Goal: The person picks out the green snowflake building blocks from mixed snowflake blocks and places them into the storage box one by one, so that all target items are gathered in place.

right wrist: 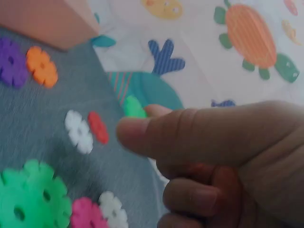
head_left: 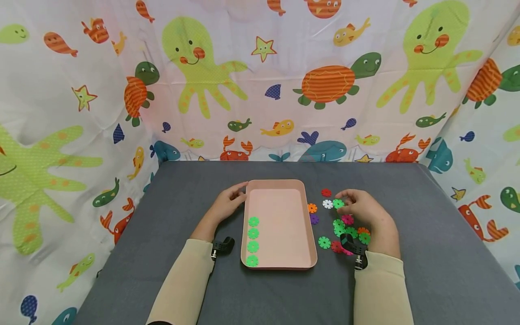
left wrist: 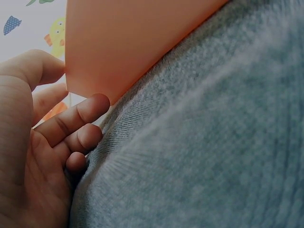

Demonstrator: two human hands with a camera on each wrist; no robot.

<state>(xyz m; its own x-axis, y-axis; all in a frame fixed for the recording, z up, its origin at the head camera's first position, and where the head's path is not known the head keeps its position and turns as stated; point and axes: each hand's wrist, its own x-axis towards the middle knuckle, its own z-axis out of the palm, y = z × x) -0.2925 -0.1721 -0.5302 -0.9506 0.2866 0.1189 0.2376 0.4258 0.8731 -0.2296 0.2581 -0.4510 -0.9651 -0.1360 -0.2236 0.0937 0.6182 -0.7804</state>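
Observation:
In the head view a pink tray [head_left: 280, 230] holds several green notched discs [head_left: 253, 233] in a column along its left side. My left hand [head_left: 225, 205] touches the tray's far left corner, fingers loosely bent; in the left wrist view its fingertips [left wrist: 56, 71] meet the tray wall [left wrist: 118, 42]. Right of the tray, my right hand [head_left: 367, 214] pinches a green notched disc [right wrist: 134, 107] between thumb and finger, raised above the table in the right wrist view. Below and beside that hand lie loose discs: white [head_left: 327, 204], red [head_left: 326, 192], pink [head_left: 347, 220] and several green [head_left: 339, 227].
An orange disc [head_left: 312, 208] and a purple disc [head_left: 314, 219] lie against the tray's right side. Another green disc [head_left: 324, 243] and a red one [head_left: 336, 247] lie nearer. Grey cloth [head_left: 438, 271] covers the table; a sea-animal curtain [head_left: 252, 104] surrounds it.

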